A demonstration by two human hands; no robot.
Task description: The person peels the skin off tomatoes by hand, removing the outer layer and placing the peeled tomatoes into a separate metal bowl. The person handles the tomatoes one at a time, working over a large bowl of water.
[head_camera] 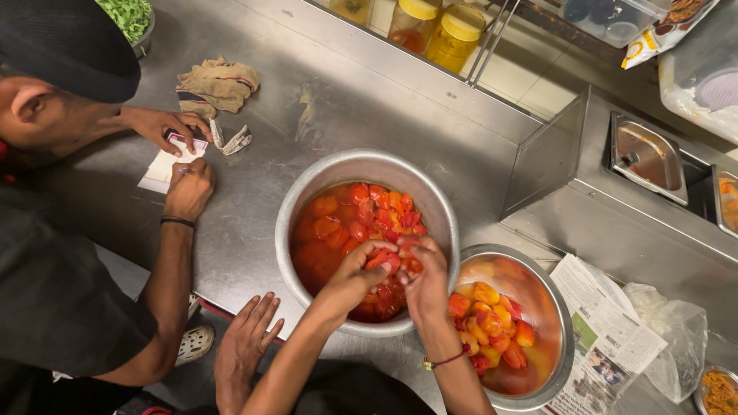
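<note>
My left hand (355, 270) and my right hand (421, 278) meet over a large steel pot (444, 211). Both are closed on one red tomato (387, 261), pulling at it between the fingertips. The pot holds several red peeled tomatoes (361, 215) in reddish water. To its right, a smaller steel bowl (560, 307) holds orange-red tomato pieces (492, 323) in some juice. My right wrist wears a red thread band.
A co-worker at the left writes on a paper slip (163, 167); a third hand (242, 342) rests on the counter's near edge. A cloth (221, 83), yellow-lidded jars (453, 31), a newspaper (609, 338), a plastic bag (670, 330) and inset steel pans (649, 157) surround the pots.
</note>
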